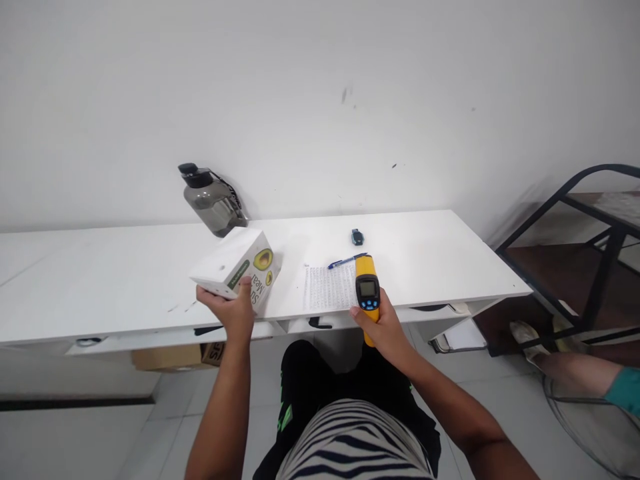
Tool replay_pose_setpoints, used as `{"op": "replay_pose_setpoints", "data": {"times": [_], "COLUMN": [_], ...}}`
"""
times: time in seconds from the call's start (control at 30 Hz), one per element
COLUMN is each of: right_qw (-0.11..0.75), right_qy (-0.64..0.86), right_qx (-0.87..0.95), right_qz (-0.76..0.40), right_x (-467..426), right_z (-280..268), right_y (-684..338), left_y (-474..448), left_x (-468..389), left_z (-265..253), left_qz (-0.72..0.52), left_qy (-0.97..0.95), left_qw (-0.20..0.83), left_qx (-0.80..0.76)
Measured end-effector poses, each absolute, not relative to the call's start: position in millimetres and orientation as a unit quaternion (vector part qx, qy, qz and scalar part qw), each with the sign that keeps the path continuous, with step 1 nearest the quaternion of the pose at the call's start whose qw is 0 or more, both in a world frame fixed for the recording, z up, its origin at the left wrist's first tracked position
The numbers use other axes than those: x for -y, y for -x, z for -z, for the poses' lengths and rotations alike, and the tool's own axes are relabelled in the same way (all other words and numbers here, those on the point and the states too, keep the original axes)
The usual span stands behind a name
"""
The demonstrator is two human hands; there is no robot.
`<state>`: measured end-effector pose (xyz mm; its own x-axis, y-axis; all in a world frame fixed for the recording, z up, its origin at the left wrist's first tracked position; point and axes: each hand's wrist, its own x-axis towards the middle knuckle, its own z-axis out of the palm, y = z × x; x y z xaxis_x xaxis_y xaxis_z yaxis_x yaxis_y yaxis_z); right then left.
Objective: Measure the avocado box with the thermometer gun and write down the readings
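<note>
My left hand (231, 308) grips a white carton (239, 261) printed with avocados and the word "Meal"; the box tilts over the front part of the white table. In my right hand (384, 328) is a yellow and black infrared thermometer (369, 287), its small grey screen and blue buttons facing up at me. My fingers wrap around its handle. Just left of the thermometer a sheet of paper (325, 288) covered in small writing lies on the table, with a blue pen (345, 261) across its top edge.
A grey water bottle (213, 203) stands against the wall behind the carton. A dark watch (357, 237) lies beyond the pen. Below the table is a cardboard box (170, 357). At the right are a black metal-framed rack (560, 200) and another person's leg (575, 373).
</note>
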<state>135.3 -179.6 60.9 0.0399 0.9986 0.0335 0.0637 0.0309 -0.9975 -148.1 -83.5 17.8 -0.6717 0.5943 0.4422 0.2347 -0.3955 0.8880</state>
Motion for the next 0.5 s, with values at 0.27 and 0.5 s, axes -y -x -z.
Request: {"op": "replay_pose_setpoints", "data": {"times": [0.27,0.5], "right_qw": [0.492,0.487], "right_qy": [0.516,0.531], "right_qx": [0.521,0.515], "right_qz": [-0.469,-0.465], "right_x": [180.3,171.3], "right_z": [-59.0,-45.2], "right_y": [-131.7,-132.9], "left_y": [150.1,151.1], "left_x": [81.9,81.8], "left_z": [-14.2,-12.9], "left_qz": [-0.744,-0.741], "left_qy": [-0.386,-0.386], "left_qw": [0.118,0.117], "left_qx": [-0.532,-0.536]}}
